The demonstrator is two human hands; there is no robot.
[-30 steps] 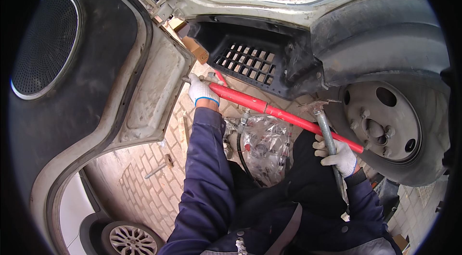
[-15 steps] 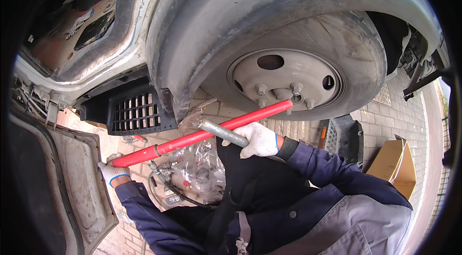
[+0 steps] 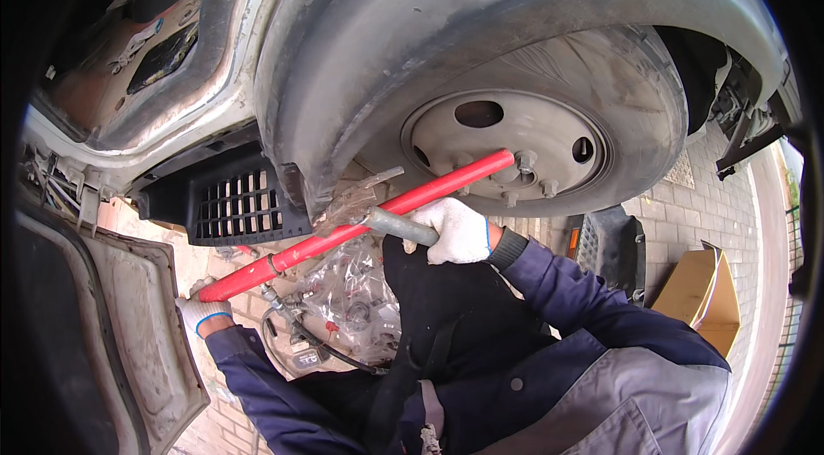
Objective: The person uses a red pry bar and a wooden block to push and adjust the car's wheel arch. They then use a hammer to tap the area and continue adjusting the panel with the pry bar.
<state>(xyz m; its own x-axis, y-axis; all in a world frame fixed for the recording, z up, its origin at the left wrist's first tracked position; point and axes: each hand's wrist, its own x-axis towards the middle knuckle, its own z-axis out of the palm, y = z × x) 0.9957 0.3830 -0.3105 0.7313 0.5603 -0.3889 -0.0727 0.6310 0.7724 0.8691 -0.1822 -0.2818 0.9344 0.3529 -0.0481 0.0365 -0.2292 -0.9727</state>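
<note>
A long red pipe (image 3: 343, 237) lies aslant from lower left to upper right. My left hand (image 3: 206, 314), in a white knit glove, is closed around its lower end. The far end reaches in front of the steel wheel (image 3: 549, 112), beside its lug nuts (image 3: 526, 160); whether it touches them I cannot tell. My right hand (image 3: 455, 232), gloved too, grips a thinner grey metal bar (image 3: 402, 227) just below the red pipe. The bar's end comes close to the pipe or touches it. Part of the bar is hidden by my right hand.
A tyre (image 3: 635, 99) sits under the vehicle's fender (image 3: 343, 51). Left are a black grille step (image 3: 245, 202) and an open door (image 3: 142, 318). Clear plastic bags (image 3: 352, 292) and a black hose (image 3: 330, 350) lie on the paving. A cardboard box (image 3: 699, 292) stands at right.
The red pipe's far end has risen and moved slightly left across the wheel. My right hand has tilted the grey bar a little and lifted slightly. My left hand keeps its hold.
</note>
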